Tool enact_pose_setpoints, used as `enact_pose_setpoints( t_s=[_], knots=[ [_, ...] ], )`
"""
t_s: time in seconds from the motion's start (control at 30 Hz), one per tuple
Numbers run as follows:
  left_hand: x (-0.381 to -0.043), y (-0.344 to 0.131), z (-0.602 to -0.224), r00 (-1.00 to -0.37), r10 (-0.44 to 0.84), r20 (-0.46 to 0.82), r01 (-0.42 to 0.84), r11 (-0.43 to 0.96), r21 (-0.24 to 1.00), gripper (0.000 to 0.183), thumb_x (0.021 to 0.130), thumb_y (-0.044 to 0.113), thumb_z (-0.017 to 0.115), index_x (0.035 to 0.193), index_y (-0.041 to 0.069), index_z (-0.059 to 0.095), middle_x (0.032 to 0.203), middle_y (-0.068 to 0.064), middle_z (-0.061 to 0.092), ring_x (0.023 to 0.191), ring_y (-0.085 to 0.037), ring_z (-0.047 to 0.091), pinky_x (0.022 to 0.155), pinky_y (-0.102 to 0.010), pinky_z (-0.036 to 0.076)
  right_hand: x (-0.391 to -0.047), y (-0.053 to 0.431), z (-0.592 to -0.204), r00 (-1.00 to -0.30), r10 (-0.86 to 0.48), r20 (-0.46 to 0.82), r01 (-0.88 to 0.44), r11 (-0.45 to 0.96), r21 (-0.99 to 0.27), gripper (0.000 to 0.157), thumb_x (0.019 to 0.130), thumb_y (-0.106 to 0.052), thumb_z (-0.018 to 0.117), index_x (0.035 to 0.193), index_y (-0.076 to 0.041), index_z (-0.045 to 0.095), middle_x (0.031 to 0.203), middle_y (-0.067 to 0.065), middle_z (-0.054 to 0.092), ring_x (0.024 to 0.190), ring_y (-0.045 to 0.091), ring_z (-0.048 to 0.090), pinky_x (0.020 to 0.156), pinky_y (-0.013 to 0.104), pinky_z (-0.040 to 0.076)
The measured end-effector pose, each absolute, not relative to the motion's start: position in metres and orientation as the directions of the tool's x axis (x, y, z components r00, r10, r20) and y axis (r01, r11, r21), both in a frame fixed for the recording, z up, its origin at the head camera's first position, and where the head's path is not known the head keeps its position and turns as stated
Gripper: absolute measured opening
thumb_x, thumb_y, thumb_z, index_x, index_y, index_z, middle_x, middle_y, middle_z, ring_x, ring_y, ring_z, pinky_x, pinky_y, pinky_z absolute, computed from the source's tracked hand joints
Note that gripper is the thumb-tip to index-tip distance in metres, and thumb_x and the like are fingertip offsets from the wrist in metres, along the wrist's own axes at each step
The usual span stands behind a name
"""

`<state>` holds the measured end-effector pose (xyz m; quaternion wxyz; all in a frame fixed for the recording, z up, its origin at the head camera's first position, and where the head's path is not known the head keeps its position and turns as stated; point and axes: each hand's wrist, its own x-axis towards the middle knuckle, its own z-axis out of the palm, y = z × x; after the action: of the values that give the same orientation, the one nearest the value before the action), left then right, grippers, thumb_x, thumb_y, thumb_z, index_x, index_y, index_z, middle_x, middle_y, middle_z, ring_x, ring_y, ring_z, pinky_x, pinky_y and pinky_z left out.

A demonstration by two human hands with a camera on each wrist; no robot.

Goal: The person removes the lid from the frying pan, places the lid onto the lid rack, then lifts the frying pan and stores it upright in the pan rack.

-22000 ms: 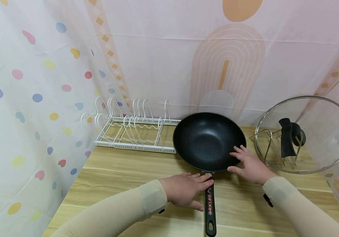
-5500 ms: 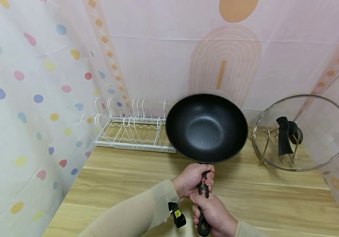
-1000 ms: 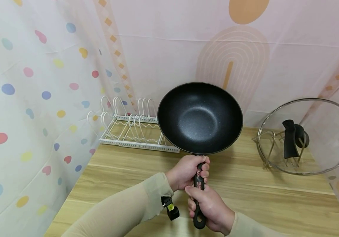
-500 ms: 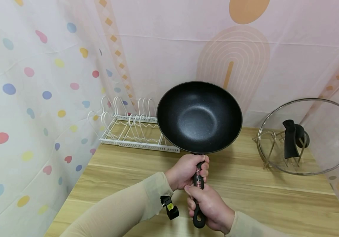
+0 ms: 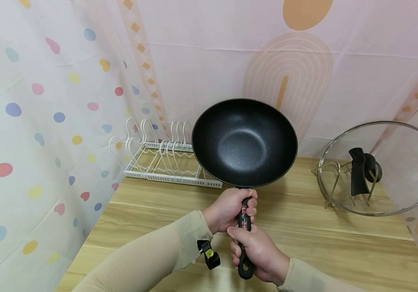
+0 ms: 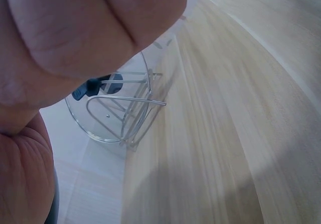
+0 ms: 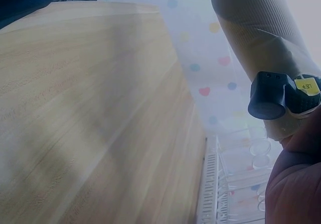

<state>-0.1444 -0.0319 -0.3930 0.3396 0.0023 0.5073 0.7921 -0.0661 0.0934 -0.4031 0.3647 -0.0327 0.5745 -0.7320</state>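
A black wok (image 5: 243, 148) is raised above the table in the head view, its inside tilted toward me. Both hands hold its black handle (image 5: 244, 222), which has red lettering. My left hand (image 5: 229, 209) grips the upper part, just below the bowl, with fingers curled round it. Below it, my right hand (image 5: 261, 251) wraps the lower part, thumb lying along the top; the handle's looped end sticks out beneath. The left wrist view shows curled fingers (image 6: 85, 38) close up, hiding most of the handle.
A white wire dish rack (image 5: 165, 176) stands left of the wok, its right end partly behind the bowl. To the right, a glass lid (image 5: 410, 170) with a black handle leans in a wire stand (image 5: 331, 182). Patterned curtains hang behind the wooden table (image 5: 326, 227).
At first both hands lay open on the resting wok. Later they grip its handle, and the wok has come up off the table. Over the last second it drifts slightly up and left.
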Motion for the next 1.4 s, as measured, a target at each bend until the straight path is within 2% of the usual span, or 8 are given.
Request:
enact_pose_setpoints(
  t_s=[0.3,0.57,1.4],
  knots=[
    [-0.145,-0.033,-0.39,-0.774,0.534,-0.339,-0.532,-0.259,0.806,0.024,0.111,0.021,0.035,0.093,0.015,0.048,0.07,0.009,0.041,0.057,-0.006,0.039,0.06,-0.023,0.043,-0.068,0.094,-0.402,-0.724,-0.588,-0.361,0.499,-0.085,-0.863,0.033,0.108,-0.028,0.053,0.077,-0.019,0.049,0.057,-0.009,0.048,0.054,0.009,0.053,0.058,0.026,0.047],
    [-0.145,-0.034,-0.388,-0.781,0.525,-0.34,-0.529,-0.265,0.806,0.023,0.111,0.021,0.035,0.093,0.015,0.048,0.069,0.009,0.041,0.057,-0.006,0.04,0.061,-0.023,0.044,-0.068,0.093,-0.4,-0.728,-0.582,-0.362,0.495,-0.081,-0.865,0.027,0.107,-0.026,0.053,0.082,-0.018,0.048,0.057,-0.009,0.048,0.054,0.009,0.053,0.058,0.026,0.046],
    [-0.143,-0.042,-0.377,-0.802,0.499,-0.329,-0.507,-0.276,0.817,0.023,0.111,0.021,0.035,0.093,0.015,0.048,0.069,0.009,0.041,0.057,-0.006,0.042,0.06,-0.022,0.044,-0.069,0.087,-0.391,-0.725,-0.591,-0.353,0.483,-0.071,-0.873,0.028,0.107,-0.029,0.055,0.083,-0.016,0.049,0.057,-0.009,0.048,0.053,0.009,0.053,0.056,0.026,0.045]
  ],
)
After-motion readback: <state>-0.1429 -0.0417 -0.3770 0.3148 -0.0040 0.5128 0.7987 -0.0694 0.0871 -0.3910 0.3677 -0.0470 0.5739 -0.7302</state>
